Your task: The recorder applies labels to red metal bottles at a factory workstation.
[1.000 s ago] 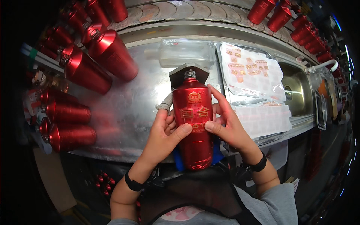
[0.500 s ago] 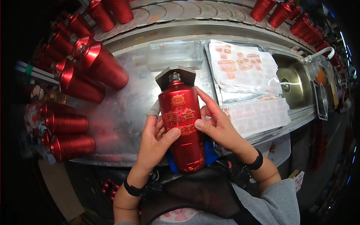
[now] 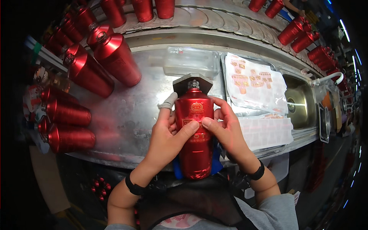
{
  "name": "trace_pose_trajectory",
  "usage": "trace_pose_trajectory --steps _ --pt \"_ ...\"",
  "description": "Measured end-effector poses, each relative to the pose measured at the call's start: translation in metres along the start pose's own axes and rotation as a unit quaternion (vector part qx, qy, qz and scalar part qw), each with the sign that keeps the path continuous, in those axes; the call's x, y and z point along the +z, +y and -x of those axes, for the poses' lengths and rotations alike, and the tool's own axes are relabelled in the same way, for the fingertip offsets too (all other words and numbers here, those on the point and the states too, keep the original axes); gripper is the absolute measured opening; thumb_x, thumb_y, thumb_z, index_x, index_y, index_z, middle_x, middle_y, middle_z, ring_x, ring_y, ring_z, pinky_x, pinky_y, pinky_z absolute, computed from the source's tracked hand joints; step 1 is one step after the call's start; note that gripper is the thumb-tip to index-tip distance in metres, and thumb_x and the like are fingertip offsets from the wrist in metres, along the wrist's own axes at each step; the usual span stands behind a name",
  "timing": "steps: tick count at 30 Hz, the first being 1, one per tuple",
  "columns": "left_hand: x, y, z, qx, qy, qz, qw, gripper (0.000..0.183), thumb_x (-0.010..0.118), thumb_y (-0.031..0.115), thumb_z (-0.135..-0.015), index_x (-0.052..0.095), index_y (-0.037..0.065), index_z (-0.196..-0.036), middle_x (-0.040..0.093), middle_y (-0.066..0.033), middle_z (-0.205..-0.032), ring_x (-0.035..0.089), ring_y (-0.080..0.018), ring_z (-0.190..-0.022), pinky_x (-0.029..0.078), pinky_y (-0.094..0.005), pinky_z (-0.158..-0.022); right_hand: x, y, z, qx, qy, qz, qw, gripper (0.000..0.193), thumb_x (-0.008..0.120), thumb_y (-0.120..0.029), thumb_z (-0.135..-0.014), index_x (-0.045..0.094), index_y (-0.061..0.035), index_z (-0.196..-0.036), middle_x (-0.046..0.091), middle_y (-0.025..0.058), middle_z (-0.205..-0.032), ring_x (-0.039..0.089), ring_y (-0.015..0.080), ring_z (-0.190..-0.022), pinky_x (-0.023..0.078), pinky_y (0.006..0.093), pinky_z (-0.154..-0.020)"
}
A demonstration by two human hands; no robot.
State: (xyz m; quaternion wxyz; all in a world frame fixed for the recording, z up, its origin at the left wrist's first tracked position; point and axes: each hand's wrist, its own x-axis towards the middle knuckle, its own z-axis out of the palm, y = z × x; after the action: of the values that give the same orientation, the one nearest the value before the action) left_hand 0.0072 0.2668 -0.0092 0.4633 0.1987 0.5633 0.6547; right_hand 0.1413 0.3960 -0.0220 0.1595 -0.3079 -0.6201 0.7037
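At metal counter [image 3: 126,119], held bottle [image 3: 195,147], conveyor [image 3: 199,17]

Metallic red bottle [image 3: 196,157] with gold print [image 3: 197,108], black wristbands [image 3: 135,186], grey sleeve [image 3: 276,211]

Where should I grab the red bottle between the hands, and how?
Probably by the broad upper sides of the red bottle, coming from left and right together: it's widest there and narrows toward its base, while the neck is thin.

Glare on worktop [image 3: 132,111], dark edges
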Motion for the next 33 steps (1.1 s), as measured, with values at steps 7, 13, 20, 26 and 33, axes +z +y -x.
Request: trace_pose_trajectory --steps 7,13,20,26,33 --pt "-0.001 -0.005 0.000 0.033 0.000 -0.013 0.999 0.084 0.067 0.016 -0.095 0.012 -0.002 -0.156 0.055 -0.0203 -0.132 0.059 -0.0186 -0.116 0.049 -0.0315 -0.097 0.002 -0.002 -0.004 0.022 -0.001 -0.051 0.998 0.065 0.076 -0.023 -0.089 0.042 -0.0030 -0.141 0.043 -0.0067 -0.075 0.042 -0.0008 -0.066 0.034 0.0155 -0.059" --pt "0.000 -0.001 -0.005 0.010 0.008 0.015 1.000 0.082 0.070 0.019 -0.093 0.018 -0.005 -0.152 0.055 -0.0221 -0.132 0.058 -0.0199 -0.118 0.049 -0.0315 -0.098 0.005 0.000 -0.008 0.017 0.000 -0.027 1.000 0.065 0.075 -0.024 -0.089 0.041 -0.0034 -0.140 0.044 -0.0064 -0.076 0.043 0.0002 -0.067 0.036 0.0169 -0.062" --pt "0.000 -0.002 -0.015 0.066 0.020 -0.039 0.997 0.079 0.073 0.018 -0.091 0.025 -0.008 -0.148 0.056 -0.0218 -0.131 0.060 -0.0211 -0.117 0.050 -0.0315 -0.097 -0.003 -0.011 -0.013 0.015 -0.005 0.019 1.000 0.060 0.077 -0.026 -0.087 0.048 -0.0046 -0.135 0.043 -0.0056 -0.078 0.042 0.0011 -0.067 0.036 0.0178 -0.059" --pt "0.008 0.006 -0.020 0.074 0.044 -0.050 0.995 0.066 0.071 0.015 -0.093 0.035 -0.009 -0.143 0.057 -0.0195 -0.130 0.060 -0.0192 -0.115 0.051 -0.0310 -0.096 0.005 -0.008 -0.023 -0.004 0.030 0.027 0.999 0.051 0.077 -0.029 -0.086 0.057 -0.0037 -0.125 0.042 -0.0046 -0.078 0.041 0.0021 -0.068 0.036 0.0190 -0.058" --pt "0.008 0.004 -0.023 0.057 0.069 -0.018 0.996 0.054 0.066 0.014 -0.097 0.041 -0.008 -0.139 0.059 -0.0188 -0.127 0.061 -0.0171 -0.112 0.052 -0.0303 -0.094 0.005 -0.014 -0.026 0.020 0.038 -0.006 0.999 0.046 0.076 -0.031 -0.086 0.059 -0.0029 -0.118 0.044 -0.0044 -0.076 0.041 0.0039 -0.070 0.037 0.0220 -0.061"
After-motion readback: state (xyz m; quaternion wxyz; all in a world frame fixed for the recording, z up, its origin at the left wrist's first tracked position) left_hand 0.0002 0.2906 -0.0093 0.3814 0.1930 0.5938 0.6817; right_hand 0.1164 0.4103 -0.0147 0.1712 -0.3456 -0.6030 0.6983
